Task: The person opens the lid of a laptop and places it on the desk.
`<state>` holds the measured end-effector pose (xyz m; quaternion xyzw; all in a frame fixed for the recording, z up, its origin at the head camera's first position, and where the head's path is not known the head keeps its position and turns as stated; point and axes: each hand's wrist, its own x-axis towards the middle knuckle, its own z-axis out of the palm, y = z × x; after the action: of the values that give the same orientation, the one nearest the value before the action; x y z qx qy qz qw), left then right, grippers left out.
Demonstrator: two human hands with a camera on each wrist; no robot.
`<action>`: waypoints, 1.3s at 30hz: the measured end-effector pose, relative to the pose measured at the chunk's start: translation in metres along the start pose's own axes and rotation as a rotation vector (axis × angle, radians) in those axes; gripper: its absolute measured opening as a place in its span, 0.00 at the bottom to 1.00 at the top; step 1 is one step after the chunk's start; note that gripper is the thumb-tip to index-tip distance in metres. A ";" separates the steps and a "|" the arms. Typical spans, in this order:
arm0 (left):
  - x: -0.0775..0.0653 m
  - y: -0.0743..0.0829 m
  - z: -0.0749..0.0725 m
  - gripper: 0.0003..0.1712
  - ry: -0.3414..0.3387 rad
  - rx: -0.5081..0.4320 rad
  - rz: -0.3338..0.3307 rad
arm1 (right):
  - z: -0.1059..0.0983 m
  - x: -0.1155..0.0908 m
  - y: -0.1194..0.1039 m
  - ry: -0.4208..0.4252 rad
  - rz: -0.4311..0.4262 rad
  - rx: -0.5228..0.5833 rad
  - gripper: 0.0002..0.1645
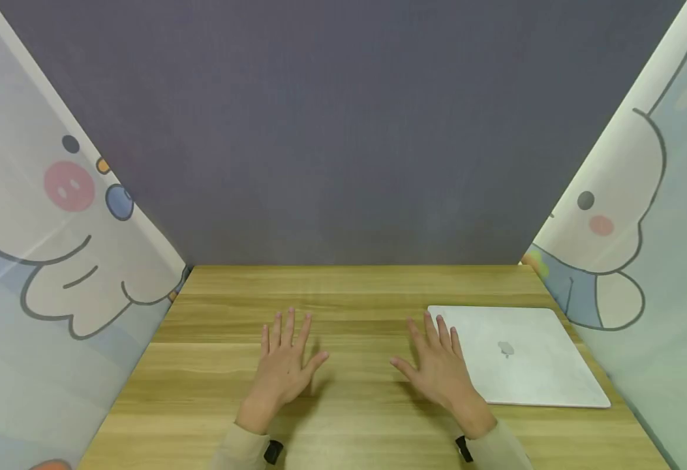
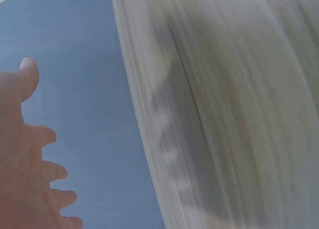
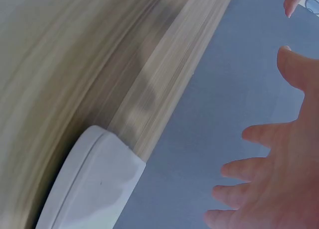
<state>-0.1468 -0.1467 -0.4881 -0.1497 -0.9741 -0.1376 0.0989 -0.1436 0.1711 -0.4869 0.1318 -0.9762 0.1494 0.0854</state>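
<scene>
On the bench (image 1: 355,294), at right, a closed laptop (image 1: 545,365) is lying, looking stiff and slippery, inviting a grip at 2 opposite sides; left hand (image 1: 281,372) and right hand (image 1: 442,373) are hovering spread, empty.

left sleeve (image 1: 242,449) is a plain pale beige, long one, ends right about at the wrist. right sleeve (image 1: 498,449), off to the right of the left sleeve, is pretty much the same beige. little black block (image 1: 273,452) sits at the left sleeve's inner edge, plus a skinnier black piece (image 1: 464,449) well right of the left sleeve, both too small to make out tbh. left hand (image 1: 284,365) and right hand (image 1: 442,372) are bare.
</scene>
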 end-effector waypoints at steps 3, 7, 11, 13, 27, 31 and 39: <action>0.000 0.001 0.001 0.48 -0.004 -0.003 0.005 | -0.001 -0.001 0.001 0.002 0.007 0.002 0.51; 0.001 0.003 0.001 0.47 -0.005 -0.006 0.018 | -0.002 -0.002 0.005 -0.001 0.020 0.016 0.49; 0.003 0.007 0.001 0.45 0.000 -0.051 0.035 | -0.005 -0.004 0.010 0.000 0.021 0.024 0.49; 0.004 0.010 0.001 0.44 0.003 -0.079 0.041 | -0.007 -0.005 0.012 -0.001 0.018 0.031 0.49; 0.008 0.027 0.004 0.39 -0.011 -0.190 0.101 | -0.019 -0.011 0.038 -0.024 0.001 0.087 0.43; 0.010 0.031 0.007 0.38 -0.017 -0.221 0.134 | -0.020 -0.014 0.047 -0.042 0.004 0.098 0.42; 0.014 0.040 0.006 0.37 -0.053 -0.302 0.141 | -0.030 -0.016 0.064 -0.074 0.074 0.193 0.41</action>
<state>-0.1476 -0.1047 -0.4806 -0.2342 -0.9317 -0.2712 0.0591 -0.1431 0.2431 -0.4789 0.1088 -0.9639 0.2411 0.0307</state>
